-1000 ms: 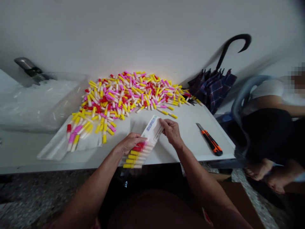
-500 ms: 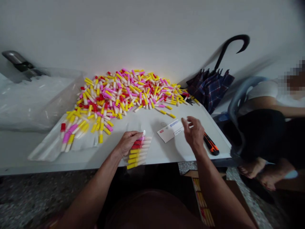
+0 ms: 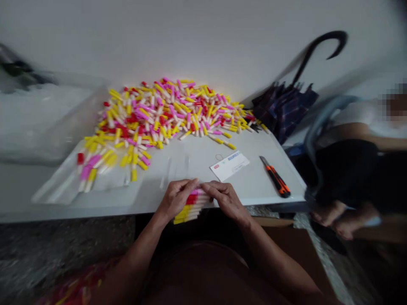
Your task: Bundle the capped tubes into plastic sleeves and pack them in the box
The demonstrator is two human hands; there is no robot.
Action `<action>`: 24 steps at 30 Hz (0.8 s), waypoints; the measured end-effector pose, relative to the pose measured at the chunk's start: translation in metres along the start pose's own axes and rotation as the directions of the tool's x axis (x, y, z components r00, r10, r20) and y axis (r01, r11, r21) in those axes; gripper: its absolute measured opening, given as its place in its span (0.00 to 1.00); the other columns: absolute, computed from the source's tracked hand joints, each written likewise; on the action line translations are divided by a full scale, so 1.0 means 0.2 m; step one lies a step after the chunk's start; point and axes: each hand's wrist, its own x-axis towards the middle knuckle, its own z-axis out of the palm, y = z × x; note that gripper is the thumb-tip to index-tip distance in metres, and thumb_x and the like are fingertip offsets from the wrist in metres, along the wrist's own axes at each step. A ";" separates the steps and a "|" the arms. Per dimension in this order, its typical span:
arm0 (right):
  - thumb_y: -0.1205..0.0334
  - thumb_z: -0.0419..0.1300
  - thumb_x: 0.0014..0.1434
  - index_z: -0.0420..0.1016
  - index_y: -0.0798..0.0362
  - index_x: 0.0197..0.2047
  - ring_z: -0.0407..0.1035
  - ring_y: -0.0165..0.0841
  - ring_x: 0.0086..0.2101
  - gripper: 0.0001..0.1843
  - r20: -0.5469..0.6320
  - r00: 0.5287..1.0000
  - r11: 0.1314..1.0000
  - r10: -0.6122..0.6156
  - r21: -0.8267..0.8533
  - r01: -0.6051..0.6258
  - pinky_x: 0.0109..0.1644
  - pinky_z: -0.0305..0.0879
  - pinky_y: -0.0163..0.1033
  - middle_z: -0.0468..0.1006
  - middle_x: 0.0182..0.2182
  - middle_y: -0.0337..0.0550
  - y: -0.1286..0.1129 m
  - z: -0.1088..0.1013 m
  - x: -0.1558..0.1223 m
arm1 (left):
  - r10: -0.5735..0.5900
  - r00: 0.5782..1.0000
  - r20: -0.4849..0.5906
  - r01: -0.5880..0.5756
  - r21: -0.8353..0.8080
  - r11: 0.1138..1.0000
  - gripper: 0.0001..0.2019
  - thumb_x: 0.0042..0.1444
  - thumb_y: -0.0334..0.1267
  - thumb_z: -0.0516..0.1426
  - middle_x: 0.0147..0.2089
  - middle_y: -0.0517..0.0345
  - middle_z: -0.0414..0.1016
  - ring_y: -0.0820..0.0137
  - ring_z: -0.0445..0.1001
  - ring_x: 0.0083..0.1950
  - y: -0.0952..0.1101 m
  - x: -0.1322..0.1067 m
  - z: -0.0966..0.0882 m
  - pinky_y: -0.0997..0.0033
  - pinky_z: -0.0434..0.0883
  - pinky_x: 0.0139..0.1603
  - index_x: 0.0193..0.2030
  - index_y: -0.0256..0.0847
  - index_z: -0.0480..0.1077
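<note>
Fingers (image 3: 190, 185) of the left hand (image 3: 174, 199) and right hand (image 3: 226, 200) are gripping a bundle of tubes (image 3: 190, 210) at the table (image 3: 254, 188) edge; too loose a grip could be spilling tubes over that edge

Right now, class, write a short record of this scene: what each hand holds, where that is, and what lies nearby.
Left hand: holds bundle of capped plastic tubes
Right hand: holds the same bundle
Place: near front edge of white table
Nearby: printed card, orange utility knife, heap of loose tubes
</note>
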 end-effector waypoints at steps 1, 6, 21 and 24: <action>0.44 0.61 0.69 0.85 0.50 0.35 0.66 0.33 0.32 0.21 -0.014 1.000 1.000 -0.014 -0.013 0.014 0.38 0.64 0.38 0.75 0.30 0.41 -0.01 -0.01 -0.03 | 0.017 1.000 -0.006 -0.017 0.007 1.000 0.24 0.65 0.60 0.58 0.35 0.56 0.82 0.65 0.78 0.39 0.00 -0.02 0.01 0.68 0.73 0.42 0.35 0.39 0.81; 0.47 0.61 0.70 0.86 0.48 0.36 0.72 0.37 0.36 0.18 -0.179 0.980 0.984 -0.092 -0.168 0.061 0.43 0.68 0.42 0.80 0.34 0.43 -0.10 -0.23 -0.27 | -0.006 1.000 0.022 0.007 -0.060 0.998 0.22 0.60 0.59 0.64 0.39 0.53 0.85 0.62 0.82 0.40 -0.07 -0.01 0.11 0.63 0.79 0.44 0.42 0.40 0.82; 0.47 0.53 0.70 0.83 0.53 0.32 0.72 0.41 0.36 0.25 -0.932 0.361 0.635 0.048 -0.251 -0.731 0.41 0.65 0.41 0.81 0.32 0.52 0.71 -0.75 -1.26 | -0.105 0.992 -0.073 0.116 0.182 0.976 0.15 0.58 0.52 0.66 0.38 0.58 0.86 0.65 0.85 0.39 -0.19 0.06 0.20 0.64 0.83 0.50 0.44 0.43 0.81; 0.50 0.53 0.69 0.83 0.54 0.33 0.73 0.41 0.38 0.23 -0.938 0.321 0.607 0.130 -0.180 -0.774 0.42 0.65 0.40 0.83 0.34 0.55 1.03 -0.73 -1.27 | -0.116 0.990 -0.078 0.132 0.234 0.963 0.14 0.56 0.51 0.67 0.38 0.58 0.86 0.62 0.85 0.39 -0.17 0.07 0.21 0.59 0.84 0.52 0.42 0.44 0.81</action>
